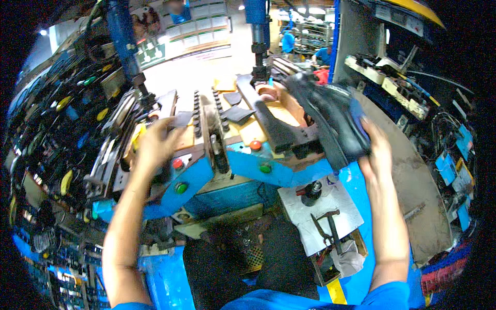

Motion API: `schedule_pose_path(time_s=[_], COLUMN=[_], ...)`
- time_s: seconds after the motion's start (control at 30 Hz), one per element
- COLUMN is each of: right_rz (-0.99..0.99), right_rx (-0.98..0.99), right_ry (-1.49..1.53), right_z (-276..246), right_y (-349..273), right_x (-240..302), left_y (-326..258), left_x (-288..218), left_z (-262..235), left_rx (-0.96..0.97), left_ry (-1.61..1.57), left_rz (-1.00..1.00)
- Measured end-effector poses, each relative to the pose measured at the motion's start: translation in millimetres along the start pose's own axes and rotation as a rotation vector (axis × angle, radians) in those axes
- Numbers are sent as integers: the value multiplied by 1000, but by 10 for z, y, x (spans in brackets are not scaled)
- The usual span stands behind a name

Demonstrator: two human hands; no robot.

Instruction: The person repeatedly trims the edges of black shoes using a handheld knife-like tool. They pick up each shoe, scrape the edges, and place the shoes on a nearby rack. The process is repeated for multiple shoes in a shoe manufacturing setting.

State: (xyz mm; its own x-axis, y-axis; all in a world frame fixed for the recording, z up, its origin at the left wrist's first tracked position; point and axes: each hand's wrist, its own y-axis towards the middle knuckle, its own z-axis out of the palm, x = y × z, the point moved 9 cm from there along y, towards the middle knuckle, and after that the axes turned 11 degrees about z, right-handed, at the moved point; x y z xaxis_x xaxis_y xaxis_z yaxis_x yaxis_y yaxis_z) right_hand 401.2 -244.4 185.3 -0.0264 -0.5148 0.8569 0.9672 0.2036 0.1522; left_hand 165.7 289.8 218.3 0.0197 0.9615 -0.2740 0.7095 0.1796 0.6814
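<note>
My right hand [375,147] is closed around the right side of a black shoe [343,121], which is tilted beside the right-hand station of a blue press machine [258,168]. Motion blurs the shoe a little. Over the machine's left-hand station, my left hand [155,142] hovers with thumb and fingers apart, also smeared, and I see nothing held in it. Something yellow [138,135] shows just beside that hand. Dark flat pieces [238,114] lie on the machine top between the two stations. Red buttons [255,145] and green buttons [265,168] sit on its front panels.
Pincers [321,229] and a hammer [333,232] lie on a pale board [299,206] at lower right, near a black and red round-based tool [311,191]. Racks of dark shoe-like pieces [57,129] fill the left. A curved brown table [418,186] stands right. Co-workers appear far back.
</note>
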Motion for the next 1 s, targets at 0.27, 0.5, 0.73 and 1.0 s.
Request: schedule_pose_path(time_s=[0.27, 0.5, 0.73, 1.0], right_rz=[112, -159, -406, -715], right_rx=[-27, 96, 351, 689], right_ry=[-698, -1448, -1811, -1764], right_z=[1087, 1193, 1786, 1891], right_y=[2838, 3021, 2432, -196], right_x=[-1039, -2136, -1837, -1506], left_y=[30, -230, -132, -11], left_x=[2444, 2916, 2811, 2709], left_z=[-140, 41, -70, -227], left_rx=[394, 371, 256, -28], left_ry=[708, 561, 514, 482], left_rz=[-399, -475, -451, -344])
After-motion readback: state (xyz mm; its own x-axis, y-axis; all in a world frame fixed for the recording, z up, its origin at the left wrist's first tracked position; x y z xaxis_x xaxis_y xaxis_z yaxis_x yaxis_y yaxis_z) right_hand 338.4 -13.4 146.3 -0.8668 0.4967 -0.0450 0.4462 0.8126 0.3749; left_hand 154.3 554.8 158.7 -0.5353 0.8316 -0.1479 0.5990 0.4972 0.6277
